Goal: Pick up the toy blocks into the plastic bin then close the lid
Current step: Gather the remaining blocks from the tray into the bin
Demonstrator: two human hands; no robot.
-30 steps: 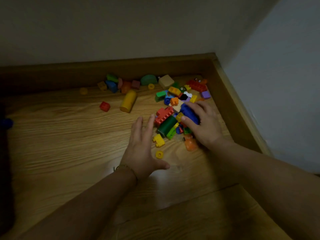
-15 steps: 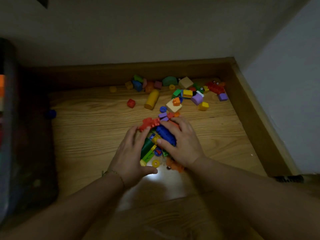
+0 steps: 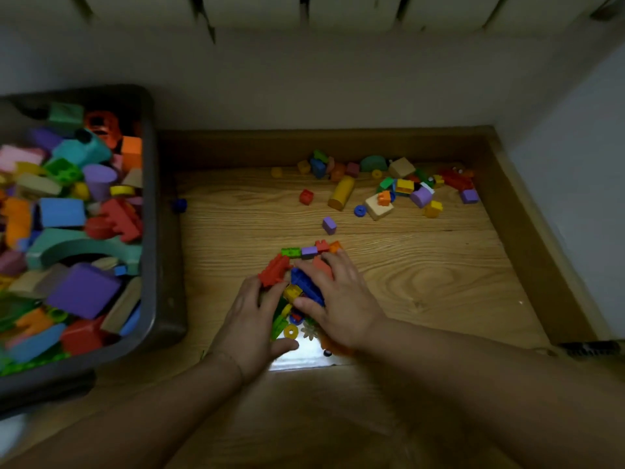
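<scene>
as left hand [image 3: 252, 330] and right hand [image 3: 341, 299] corral blocks [image 3: 306, 286], bin [image 3: 154, 231] (full) beside

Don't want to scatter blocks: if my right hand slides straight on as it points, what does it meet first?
Likely the small red block just ahead of the right hand, which grips the blue block; they may touch.

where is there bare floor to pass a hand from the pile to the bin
Bare floor runs from the bin's wall to the left hand, one small blue block at its far end. Right of the right hand, gripping a blue brick, it is bare up to the skirting. Crowded: the far corner blocks.
</scene>
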